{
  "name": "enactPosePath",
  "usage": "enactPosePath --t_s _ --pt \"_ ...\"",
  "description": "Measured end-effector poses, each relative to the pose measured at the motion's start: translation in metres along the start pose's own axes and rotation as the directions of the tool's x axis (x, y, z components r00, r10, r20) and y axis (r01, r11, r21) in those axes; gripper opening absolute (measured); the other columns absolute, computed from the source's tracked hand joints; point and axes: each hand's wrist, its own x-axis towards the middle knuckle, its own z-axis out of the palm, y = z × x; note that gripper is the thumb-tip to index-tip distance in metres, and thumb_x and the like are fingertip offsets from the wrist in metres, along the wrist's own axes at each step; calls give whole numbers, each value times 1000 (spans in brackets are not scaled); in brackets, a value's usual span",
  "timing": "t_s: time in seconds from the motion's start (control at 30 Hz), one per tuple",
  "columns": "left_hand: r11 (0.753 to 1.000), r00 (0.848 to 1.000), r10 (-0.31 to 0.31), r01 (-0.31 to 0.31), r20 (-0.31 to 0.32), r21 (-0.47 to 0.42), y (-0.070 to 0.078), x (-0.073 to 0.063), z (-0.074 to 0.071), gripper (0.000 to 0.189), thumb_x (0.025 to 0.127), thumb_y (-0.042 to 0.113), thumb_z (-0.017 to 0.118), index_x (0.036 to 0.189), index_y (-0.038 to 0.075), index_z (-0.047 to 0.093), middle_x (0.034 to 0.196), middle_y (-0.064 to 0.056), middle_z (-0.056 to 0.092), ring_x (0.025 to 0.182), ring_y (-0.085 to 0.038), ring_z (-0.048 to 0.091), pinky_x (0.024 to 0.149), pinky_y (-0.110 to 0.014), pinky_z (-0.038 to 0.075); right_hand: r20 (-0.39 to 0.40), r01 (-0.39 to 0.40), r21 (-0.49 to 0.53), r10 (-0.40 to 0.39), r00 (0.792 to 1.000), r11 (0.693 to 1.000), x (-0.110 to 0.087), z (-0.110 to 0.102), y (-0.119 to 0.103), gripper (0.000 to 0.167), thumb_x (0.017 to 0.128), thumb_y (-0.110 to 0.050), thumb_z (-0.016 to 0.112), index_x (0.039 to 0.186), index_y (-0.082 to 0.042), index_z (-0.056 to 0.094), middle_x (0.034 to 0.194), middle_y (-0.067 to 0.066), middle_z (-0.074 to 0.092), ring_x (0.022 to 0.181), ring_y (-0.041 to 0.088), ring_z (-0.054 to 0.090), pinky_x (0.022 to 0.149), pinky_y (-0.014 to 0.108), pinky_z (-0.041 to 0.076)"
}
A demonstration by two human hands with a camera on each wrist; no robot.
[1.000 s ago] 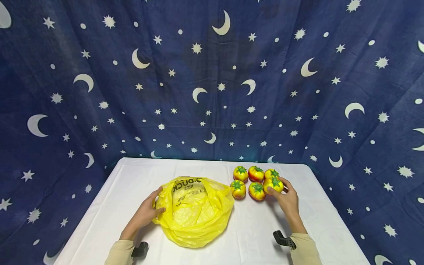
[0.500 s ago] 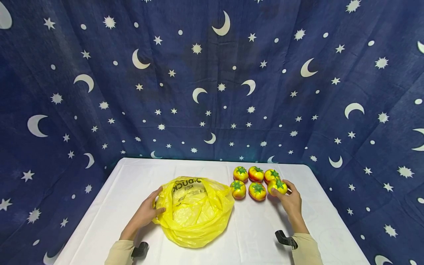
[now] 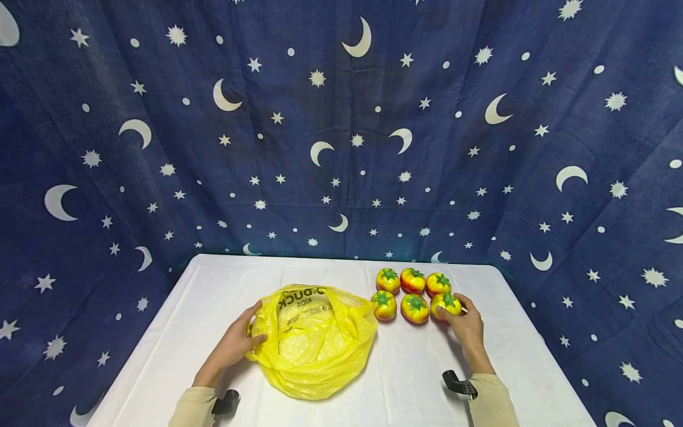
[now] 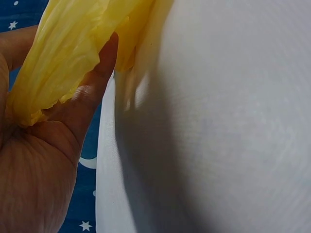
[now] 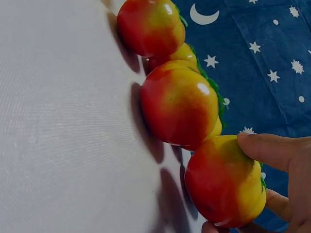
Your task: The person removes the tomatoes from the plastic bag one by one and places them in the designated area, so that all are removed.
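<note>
A yellow plastic bag (image 3: 325, 376) sits on the table with its mouth spread wide, dark print showing inside. My left hand (image 3: 233, 341) holds its left rim, the film pinched between thumb and fingers in the left wrist view. My right hand (image 3: 466, 325) grips a red-and-yellow artificial tomato (image 5: 224, 182) with a green leafy top, thumb on the near side and fingers around the far side. This tomato is low over the cloth at the front right of two rows of three. Beside it is the middle front tomato (image 3: 414, 309), and behind it the back right tomato (image 3: 438, 284).
A white cloth covers the table (image 3: 411, 379). The front left tomato (image 3: 383, 305) stands right by the bag's edge, with two more tomatoes (image 3: 412, 280) behind that row. A dark blue curtain (image 3: 341, 196) with moons and stars hangs beyond the table's back edge.
My right hand has carried its tomato slightly right and then down, so it lines up with the front row and covers less of the back right tomato. My left hand and the bag stay put.
</note>
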Motion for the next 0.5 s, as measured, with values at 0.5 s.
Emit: enactPosePath --t_s 0.5 --pt "999 1000 -30 30 1 -21 3 -1 0 89 84 11 71 158 24 23 162 -14 26 150 -41 19 121 -58 20 50 -38 -20 39 998 999 6 5 8 80 87 -26 71 153 -8 29 157 24 29 140 44 34 119 58 26"
